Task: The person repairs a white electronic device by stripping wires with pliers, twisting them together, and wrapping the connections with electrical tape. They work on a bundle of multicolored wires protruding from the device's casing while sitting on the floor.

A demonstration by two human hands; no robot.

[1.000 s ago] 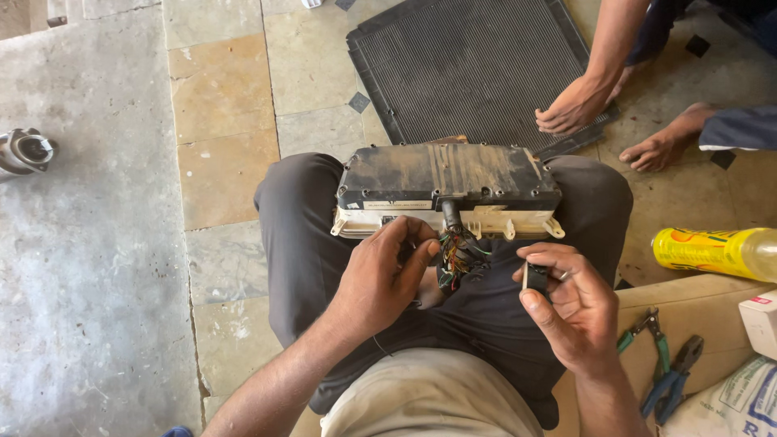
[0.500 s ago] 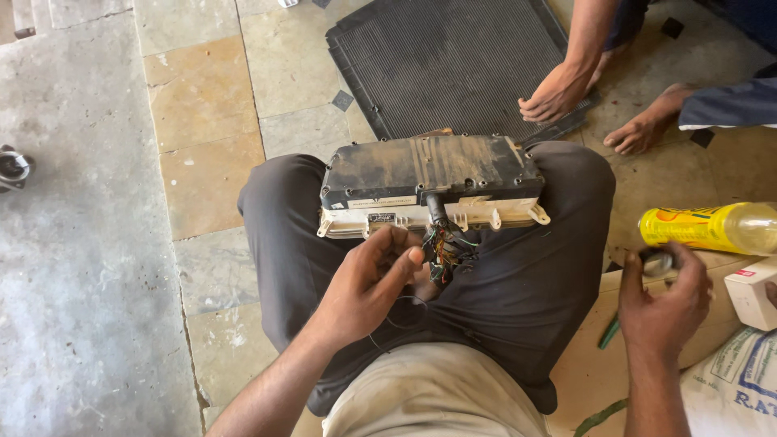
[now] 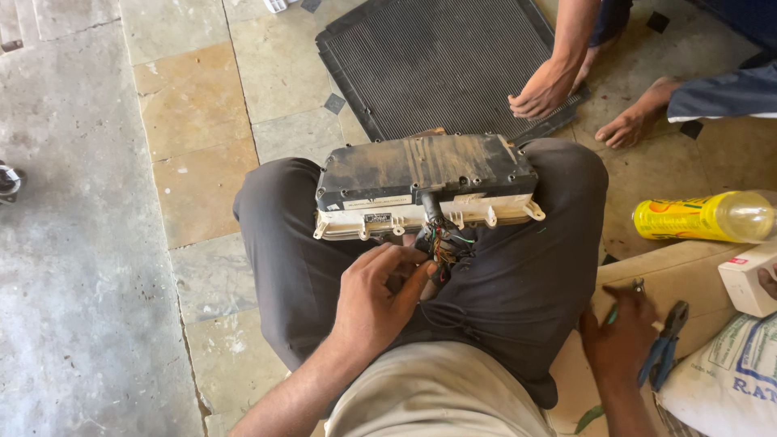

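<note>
- Yellow bottle [image 3: 702,217] lies beyond right hand [image 3: 619,336]; white box [image 3: 749,279] beside it.
- Left hand [image 3: 380,299] pinches wire bundle [image 3: 443,247].
- Right hand curled on green-handled tool [image 3: 613,311].

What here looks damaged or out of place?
The boxy unit across the person's lap is grimy on its dark back, and a bundle of loose coloured wires spills from it by the left hand. A yellow bottle lies on its side.
</note>
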